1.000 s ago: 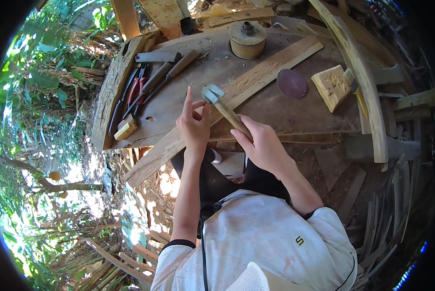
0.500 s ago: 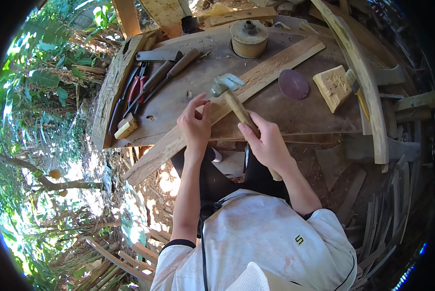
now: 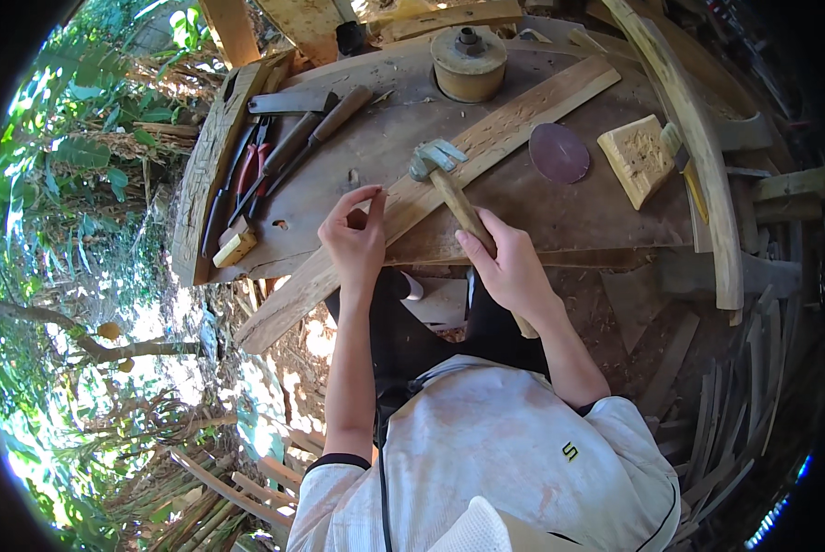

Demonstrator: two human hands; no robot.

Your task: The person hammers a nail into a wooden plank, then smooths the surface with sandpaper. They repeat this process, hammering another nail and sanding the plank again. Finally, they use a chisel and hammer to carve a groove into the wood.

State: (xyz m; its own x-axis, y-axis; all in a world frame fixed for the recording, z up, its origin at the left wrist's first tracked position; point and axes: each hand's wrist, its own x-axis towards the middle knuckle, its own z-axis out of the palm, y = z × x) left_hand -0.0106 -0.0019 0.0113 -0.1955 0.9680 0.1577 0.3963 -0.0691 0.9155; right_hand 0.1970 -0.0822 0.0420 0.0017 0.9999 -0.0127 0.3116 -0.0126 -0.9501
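My right hand (image 3: 507, 259) grips the wooden handle of a claw hammer (image 3: 458, 195). Its metal head lies over a long wooden plank (image 3: 504, 124) that runs diagonally across the workbench (image 3: 339, 235). To the left, above the plank's near part, my left hand (image 3: 353, 235) is raised with thumb and index fingertips pressed together. Whatever that pinch holds is too small to make out.
Left on the bench lie red-handled pliers (image 3: 250, 168), a wide blade (image 3: 288, 102) and wooden-handled tools. A round container (image 3: 469, 69) stands at the back. Rightward are a dark oval disc (image 3: 560, 154), a wood block (image 3: 631, 161) and a curved pole (image 3: 707, 175).
My left hand has drawn slightly left, away from the hammer head, and its thumb and index finger now meet in a pinch. The hammer stays in my right hand, barely shifted.
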